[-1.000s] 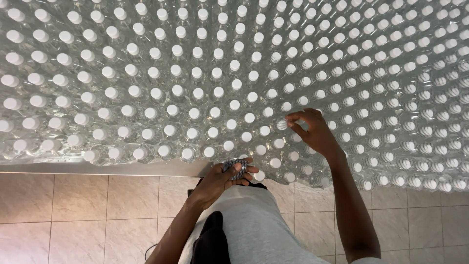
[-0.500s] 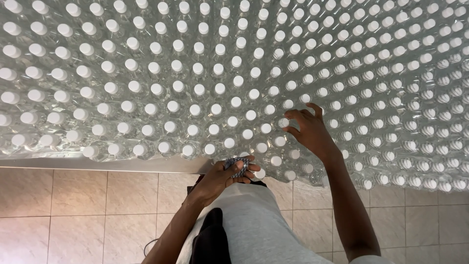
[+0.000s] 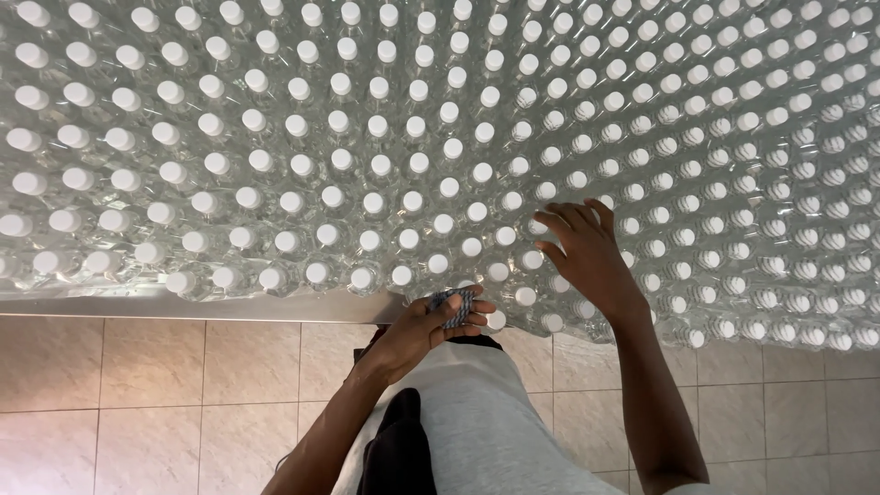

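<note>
A wide field of clear plastic bottles with white caps (image 3: pixel 367 165) stands packed together and fills the upper view. My right hand (image 3: pixel 587 257) rests flat on the caps near the front edge, its fingers spread over the bottle tops. My left hand (image 3: pixel 426 325) is at the front edge of the bottles, its fingers closed around a small grey patterned object (image 3: pixel 454 307). What that object is cannot be told.
A metal ledge (image 3: pixel 183 307) runs along the front edge of the bottles. Below it lies a beige tiled floor (image 3: pixel 183 394). My own torso in a light shirt (image 3: pixel 477 422) shows at the bottom centre.
My right hand has shifted slightly along the caps, with its fingers spread a little differently. My left hand keeps its hold on the small object in the same place.
</note>
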